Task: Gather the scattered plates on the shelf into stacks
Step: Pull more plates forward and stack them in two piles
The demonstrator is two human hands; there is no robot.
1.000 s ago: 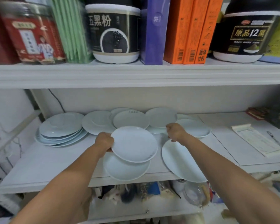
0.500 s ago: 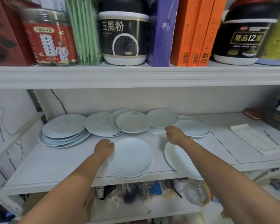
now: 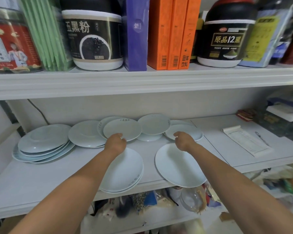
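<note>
**Two hands reach in among the plates**

The left hand is at the near rim of a lettered plate in the back row. Its fingers are curled against the edge, but I cannot tell whether they actually grip it. The right hand hangs loosely curled over the near edge of the right-end plate, and I cannot tell if it touches. On the shelf, a stack of two plates lies at the front under the left forearm. Just beside it, a large plate juts out past the front lip. A taller stack stands at the far left. A notepad lies well off to the right.
</note>
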